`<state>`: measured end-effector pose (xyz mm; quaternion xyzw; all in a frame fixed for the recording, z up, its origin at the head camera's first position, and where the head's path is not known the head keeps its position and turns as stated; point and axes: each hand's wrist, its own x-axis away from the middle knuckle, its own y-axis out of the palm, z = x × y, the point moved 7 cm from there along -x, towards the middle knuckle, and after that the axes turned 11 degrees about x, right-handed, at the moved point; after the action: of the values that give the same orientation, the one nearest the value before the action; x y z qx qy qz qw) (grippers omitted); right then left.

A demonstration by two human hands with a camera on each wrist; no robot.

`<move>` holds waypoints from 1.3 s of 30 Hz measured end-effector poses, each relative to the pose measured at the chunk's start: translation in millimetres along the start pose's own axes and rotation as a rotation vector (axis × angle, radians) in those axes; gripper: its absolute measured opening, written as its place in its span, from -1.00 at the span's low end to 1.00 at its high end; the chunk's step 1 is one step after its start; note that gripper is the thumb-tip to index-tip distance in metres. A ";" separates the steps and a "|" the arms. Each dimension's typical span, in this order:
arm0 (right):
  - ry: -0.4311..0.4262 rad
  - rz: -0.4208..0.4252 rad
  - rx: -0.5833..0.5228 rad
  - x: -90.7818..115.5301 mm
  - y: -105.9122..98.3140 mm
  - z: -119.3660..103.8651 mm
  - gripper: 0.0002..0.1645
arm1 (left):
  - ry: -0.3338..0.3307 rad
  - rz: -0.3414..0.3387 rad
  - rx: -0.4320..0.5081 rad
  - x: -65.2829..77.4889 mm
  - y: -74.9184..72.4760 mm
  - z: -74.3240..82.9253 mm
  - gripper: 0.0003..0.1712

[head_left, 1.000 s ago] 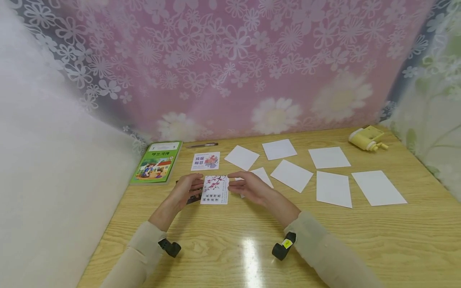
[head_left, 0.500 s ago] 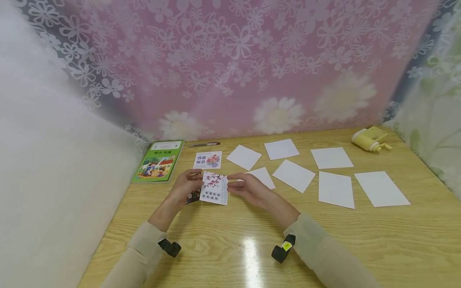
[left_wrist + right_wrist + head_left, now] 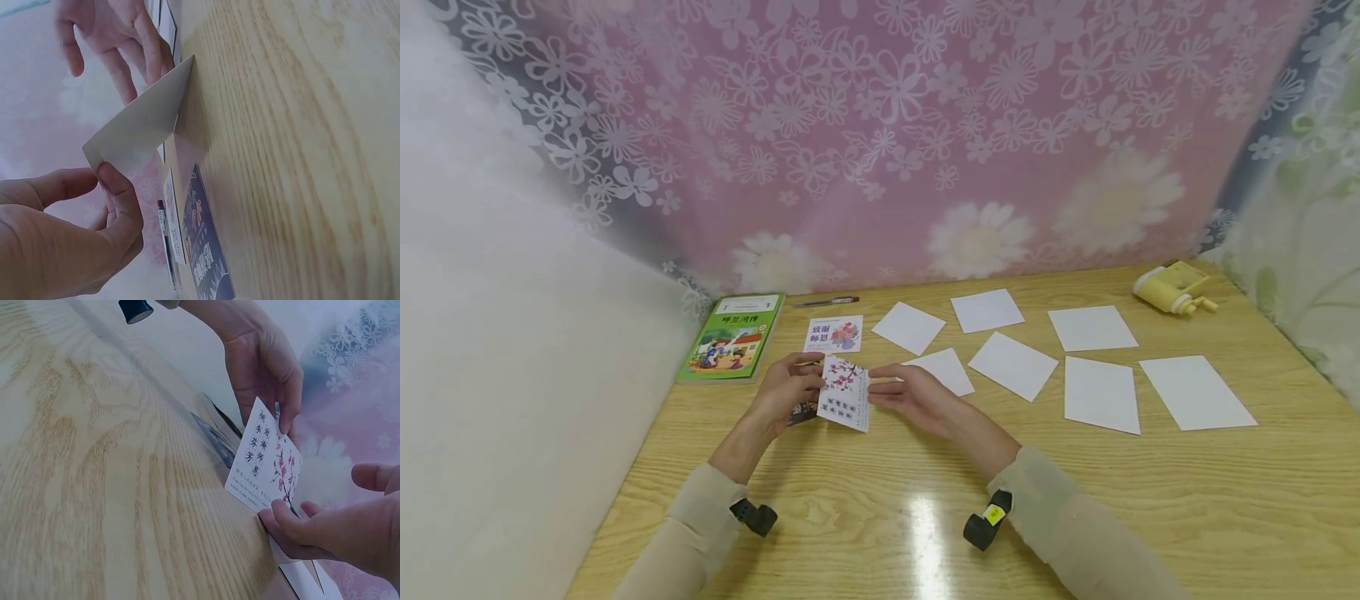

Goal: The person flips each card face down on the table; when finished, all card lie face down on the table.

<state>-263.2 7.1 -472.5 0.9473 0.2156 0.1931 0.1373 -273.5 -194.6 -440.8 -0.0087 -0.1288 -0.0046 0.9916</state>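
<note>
Pinching with fingers of the left hand (image 3: 784, 397) at the left edge of the blossom card (image 3: 843, 394), tilted over the surface (image 3: 835, 508), apparently longer away from the body than across. Lying just left of the right hand (image 3: 919, 400), spread there, thumb wide, possibly touching.

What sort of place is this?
Probably an indoor desk nook, home or staged: a yellowish wood-grain tabletop, a pink flower-patterned backdrop right behind it, and a green illustrated book on top.
</note>
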 end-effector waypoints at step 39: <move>-0.218 0.203 0.217 5.2 -12.8 -12.2 -0.79 | 0.124 -0.008 0.065 2.2 -0.6 1.8 -0.74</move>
<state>-268.5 22.8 -464.4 0.9888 0.1222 0.0780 0.0367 -271.8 -195.2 -438.5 0.0244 -0.0673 -0.0048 0.9974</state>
